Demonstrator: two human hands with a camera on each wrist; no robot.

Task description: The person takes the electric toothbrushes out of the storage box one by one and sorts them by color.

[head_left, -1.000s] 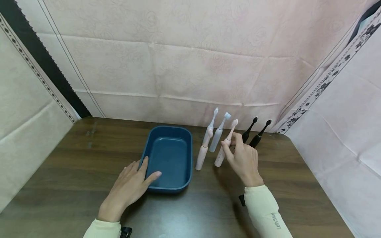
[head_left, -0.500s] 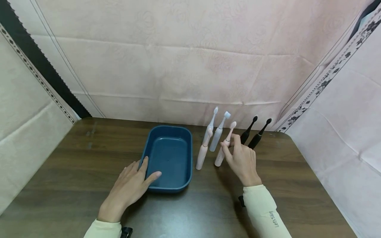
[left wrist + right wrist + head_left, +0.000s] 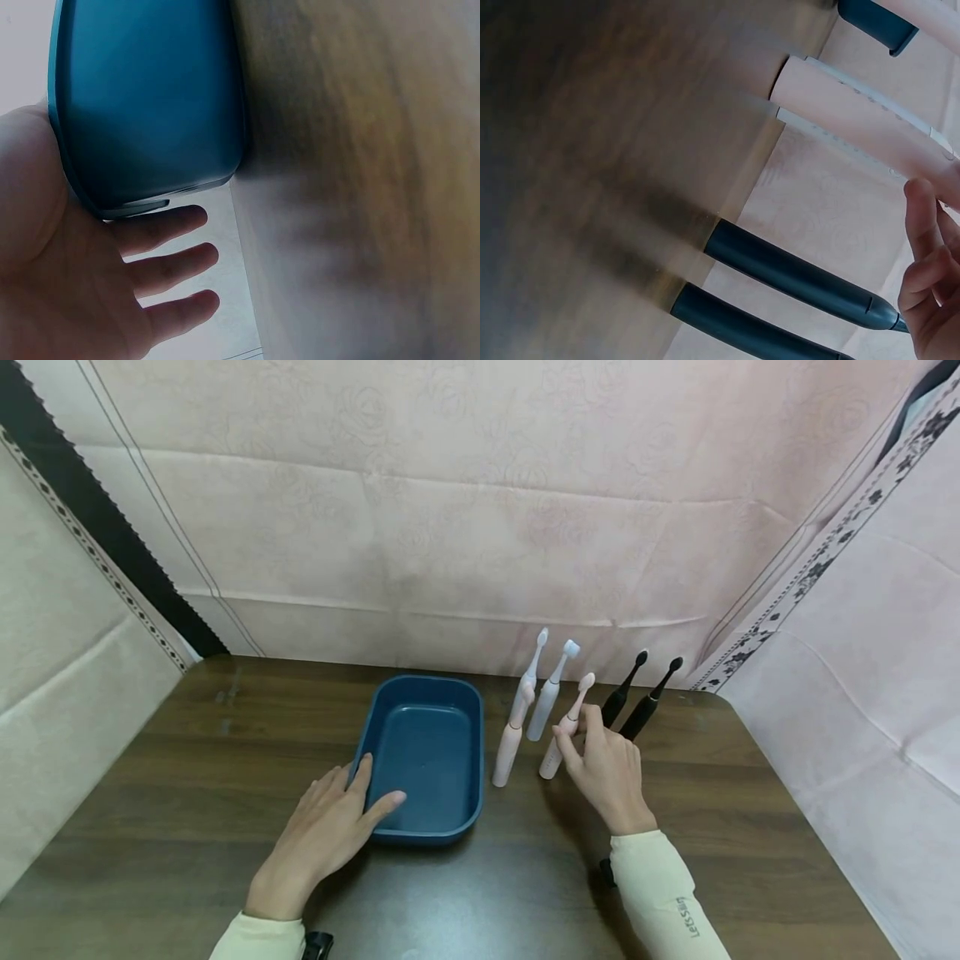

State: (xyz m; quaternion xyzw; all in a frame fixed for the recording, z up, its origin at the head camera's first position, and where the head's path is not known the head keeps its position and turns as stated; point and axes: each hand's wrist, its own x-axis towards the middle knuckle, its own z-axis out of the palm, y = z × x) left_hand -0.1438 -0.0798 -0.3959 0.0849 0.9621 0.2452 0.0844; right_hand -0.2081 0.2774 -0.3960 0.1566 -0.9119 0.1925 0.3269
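Note:
My left hand rests on the near left corner of a blue plastic bin. Its thumb lies over the rim and its extended fingers lie along the outside wall. In the left wrist view several fingers stick out straight past the bin. With thumb and fingertips, my right hand pinches a pink electric toothbrush high on its handle. That toothbrush stands upright, its base at the table. A second pink electric toothbrush stands to its left.
Two pale blue-white electric toothbrushes stand behind, one nearer and one farther. To the right stand two black electric toothbrushes, left and right. Everything is on a brown wooden table. Light cloth hangs along its back edge.
My right hand has shifted slightly left and down, and the pink toothbrush's head has moved a little the same way. The left hand and bin have stayed put.

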